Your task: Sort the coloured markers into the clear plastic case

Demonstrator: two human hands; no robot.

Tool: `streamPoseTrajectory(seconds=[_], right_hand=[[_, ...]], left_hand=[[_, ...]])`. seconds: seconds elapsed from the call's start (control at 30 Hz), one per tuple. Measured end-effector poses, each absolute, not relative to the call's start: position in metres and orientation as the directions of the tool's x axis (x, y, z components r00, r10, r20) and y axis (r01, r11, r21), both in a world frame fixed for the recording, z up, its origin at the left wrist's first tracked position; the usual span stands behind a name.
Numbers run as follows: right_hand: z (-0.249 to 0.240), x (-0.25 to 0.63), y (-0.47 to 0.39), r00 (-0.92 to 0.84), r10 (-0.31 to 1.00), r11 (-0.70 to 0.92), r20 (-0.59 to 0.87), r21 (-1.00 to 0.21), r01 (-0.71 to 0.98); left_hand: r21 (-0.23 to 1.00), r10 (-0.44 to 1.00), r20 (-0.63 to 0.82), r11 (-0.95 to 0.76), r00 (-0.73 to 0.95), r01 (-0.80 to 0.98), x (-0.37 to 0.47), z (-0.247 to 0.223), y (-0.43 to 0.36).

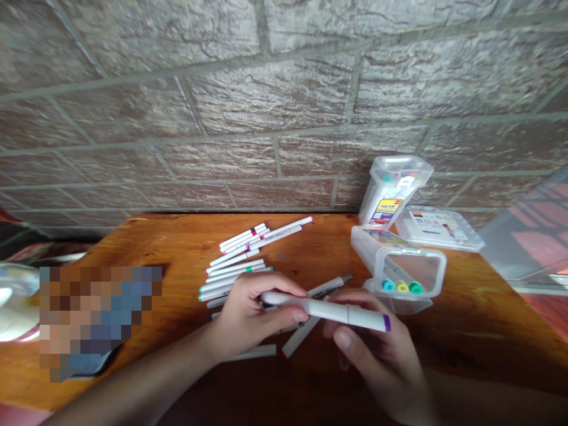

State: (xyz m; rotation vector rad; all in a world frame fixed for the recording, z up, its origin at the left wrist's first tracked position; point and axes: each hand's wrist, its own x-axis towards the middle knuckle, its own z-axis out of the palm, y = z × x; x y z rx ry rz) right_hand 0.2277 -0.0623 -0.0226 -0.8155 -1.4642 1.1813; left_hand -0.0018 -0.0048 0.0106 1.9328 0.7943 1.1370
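L hand (244, 316), lower ctr. of frame: thumb & index clamped on marker (331, 309). R hand (390, 355), lower rt.: fingers curled behind, thumb below; grip: can't tell.

Held marker (346, 313): smooth plastic barrel, soft sheen. Loose markers (298, 339): plastic, likewise smooth. Tabletop (168, 254): wood, varnished; grain shows through a glossy finish. Upright case (370, 200): clear plastic, smooth, catches highlights; printed label (387, 210) looks slick. Open case (368, 251): transparent plastic, shiny. Flat case (465, 234): translucent plastic. Wall (275, 89): stone-like blocks, rough, ridged, faintly lustrous; mortar joints (262, 29) look matt.
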Motion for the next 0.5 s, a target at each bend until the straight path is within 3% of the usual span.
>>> streamPoseTrajectory(seconds=[0.3, 0.5], right_hand=[[-0.015, 0.226, -0.061, -0.116, 0.967, 0.215, 0.229, -0.969, -0.121], [-0.008, 0.226, -0.056, -0.083, 0.925, 0.37, 0.37, -0.929, -0.019]], left_hand=[[0.943, 0.892, 0.27, -0.321, 0.362, 0.087, -0.005, 0.007, -0.001], [0.99, 0.913, 0.079, -0.119, 0.401, 0.075, -0.003, 0.01, 0.001]])
